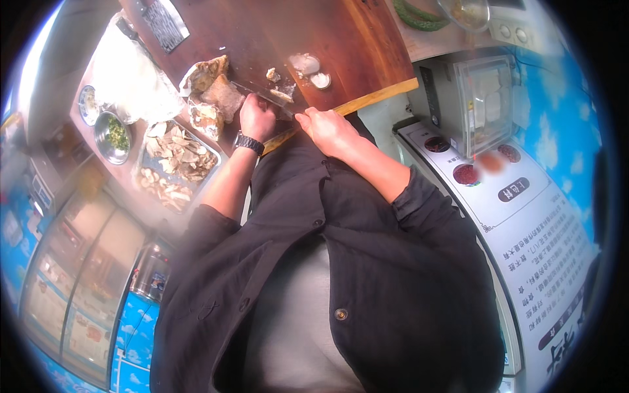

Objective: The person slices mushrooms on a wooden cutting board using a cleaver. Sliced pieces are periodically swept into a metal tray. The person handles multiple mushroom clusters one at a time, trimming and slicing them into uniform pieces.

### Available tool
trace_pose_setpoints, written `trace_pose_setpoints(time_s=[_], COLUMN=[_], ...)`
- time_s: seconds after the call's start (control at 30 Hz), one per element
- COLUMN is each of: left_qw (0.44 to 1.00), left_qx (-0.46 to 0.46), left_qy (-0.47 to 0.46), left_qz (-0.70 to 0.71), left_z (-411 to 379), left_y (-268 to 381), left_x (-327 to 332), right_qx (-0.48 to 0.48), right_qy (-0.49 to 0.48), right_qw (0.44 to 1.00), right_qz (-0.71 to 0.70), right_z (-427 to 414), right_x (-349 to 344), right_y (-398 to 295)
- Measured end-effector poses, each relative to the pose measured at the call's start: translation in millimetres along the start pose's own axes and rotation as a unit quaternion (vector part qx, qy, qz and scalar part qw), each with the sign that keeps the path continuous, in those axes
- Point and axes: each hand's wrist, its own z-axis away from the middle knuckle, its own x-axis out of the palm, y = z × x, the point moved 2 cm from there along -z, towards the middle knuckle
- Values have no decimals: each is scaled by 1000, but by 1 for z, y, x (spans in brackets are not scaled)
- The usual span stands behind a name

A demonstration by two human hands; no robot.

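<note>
My right hand (327,130) is closed at the near edge of the wooden board, around the end of what looks like a knife with a wide, shiny blade (275,100). The blade slants up and left across the board. My left hand (258,118), with a dark watch on the wrist, is curled against the near side of that blade; whether it holds anything is hidden. Left of it lie large, rough brown-and-white lumps (209,73), perhaps mushroom. Small pale scraps (273,74) lie beyond the blade, and white round pieces (320,80) lie farther right.
A tray of sliced pale pieces (177,152), a metal bowl of chopped greens (114,137) and a white plastic bag (132,73) stand at left. A cleaver (164,24) lies on the board's far left. Green curved vegetables (417,14) and a bowl (464,12) are at far right.
</note>
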Motion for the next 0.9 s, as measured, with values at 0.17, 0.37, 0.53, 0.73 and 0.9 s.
trace_pose_setpoints(time_s=[0.17,0.37,0.53,0.73,0.9], left_qw=[1000,998,996,995,996], left_qx=[10,42,77,77,48], left_qy=[-15,4,39,58,58], left_qz=[20,40,23,11,44], left_z=[5,9,8,9,7], left_y=[7,2,-3,-9,-11], left_x=[-1,8,5,9,13], right_qx=[-11,-19,-44,-35,-47], right_qy=[6,30,71,56,76], right_qw=[1000,999,996,998,996], right_qz=[-16,8,13,13,7], right_z=[-23,-43,-56,-56,-33], right_x=[13,36,49,35,41], right_y=[5,19,22,11,30])
